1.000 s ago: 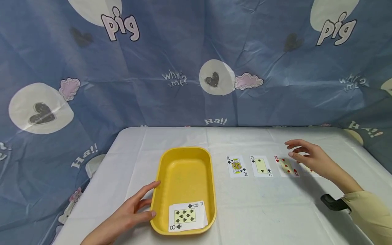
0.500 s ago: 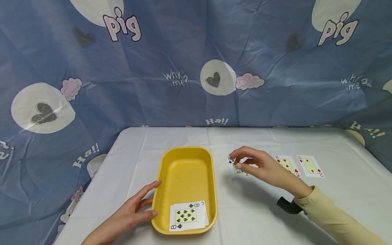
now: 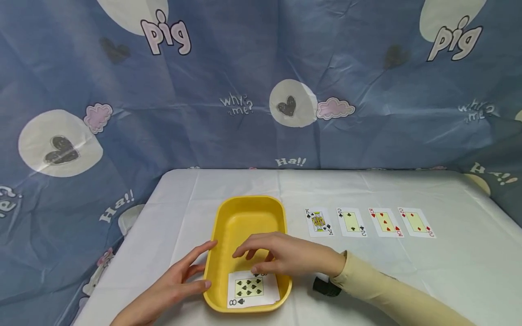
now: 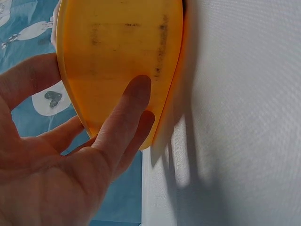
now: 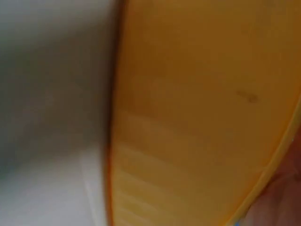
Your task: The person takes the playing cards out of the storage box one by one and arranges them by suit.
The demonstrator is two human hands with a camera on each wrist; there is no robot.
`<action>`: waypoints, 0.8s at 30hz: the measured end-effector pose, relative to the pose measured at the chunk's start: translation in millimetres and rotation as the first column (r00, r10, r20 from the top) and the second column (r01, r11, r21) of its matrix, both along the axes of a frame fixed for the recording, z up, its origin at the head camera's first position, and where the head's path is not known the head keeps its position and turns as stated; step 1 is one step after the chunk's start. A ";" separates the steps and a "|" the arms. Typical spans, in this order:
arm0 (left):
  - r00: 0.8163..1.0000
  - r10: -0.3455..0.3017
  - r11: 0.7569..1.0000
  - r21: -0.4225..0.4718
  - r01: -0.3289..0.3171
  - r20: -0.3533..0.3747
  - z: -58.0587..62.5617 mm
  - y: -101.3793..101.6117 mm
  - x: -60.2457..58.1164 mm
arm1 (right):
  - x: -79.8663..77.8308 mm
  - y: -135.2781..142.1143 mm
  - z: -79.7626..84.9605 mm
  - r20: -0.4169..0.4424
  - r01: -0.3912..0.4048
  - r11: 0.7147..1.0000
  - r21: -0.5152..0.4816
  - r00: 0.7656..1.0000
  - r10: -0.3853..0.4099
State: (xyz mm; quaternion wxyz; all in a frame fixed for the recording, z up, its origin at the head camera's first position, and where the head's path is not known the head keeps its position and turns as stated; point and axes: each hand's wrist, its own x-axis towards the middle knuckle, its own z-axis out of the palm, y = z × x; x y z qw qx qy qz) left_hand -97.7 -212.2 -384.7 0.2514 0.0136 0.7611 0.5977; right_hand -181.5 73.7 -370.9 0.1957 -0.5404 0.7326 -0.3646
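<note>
A yellow tray (image 3: 248, 222) sits on the table with a small stack of playing cards in its near end, the eight of spades (image 3: 248, 288) on top. My left hand (image 3: 171, 285) rests against the tray's left side, fingertips at the rim. In the left wrist view, fingers of the left hand (image 4: 70, 160) touch the tray's outer wall (image 4: 113, 56). My right hand (image 3: 281, 253) hovers over the tray's right rim, fingers loosely bent, thumb tip overlapping the eight's far corner. Nothing shows between its fingers. The right wrist view is blurred, mostly filled by the tray (image 5: 188, 103).
Right of the tray, face-up cards lie in a row: a king of spades (image 3: 319, 222), a two of clubs (image 3: 351, 222), a three of hearts (image 3: 385, 222) and a two of diamonds (image 3: 416, 222). A blue patterned cloth (image 3: 228, 145) hangs behind the white table (image 3: 367, 181).
My right hand has swept left from above the row's right end, past the king, to over the tray. The cards in the row stay put. My left hand stays at the tray.
</note>
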 end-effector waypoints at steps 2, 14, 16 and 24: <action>1.000 0.003 1.000 -0.001 -0.003 -0.001 0.1 0.4 0.5 | -3.7 -7.1 -0.9 -0.022 -0.040 0.998 0.049 0.999 0.041; 1.000 0.014 1.000 -0.010 -0.014 0.005 -0.7 1.3 1.1 | -24.8 -37.0 -3.8 -0.010 -0.235 0.899 0.369 0.966 0.257; 1.000 0.010 1.000 -0.010 -0.010 0.004 -0.7 1.2 1.1 | -22.2 -41.6 -4.7 -0.048 -0.227 0.881 0.415 0.962 0.271; 1.000 -0.006 1.000 0.017 0.006 0.010 -0.8 0.0 0.5 | -17.5 -49.9 -6.2 -0.179 -0.141 0.875 0.463 0.952 0.249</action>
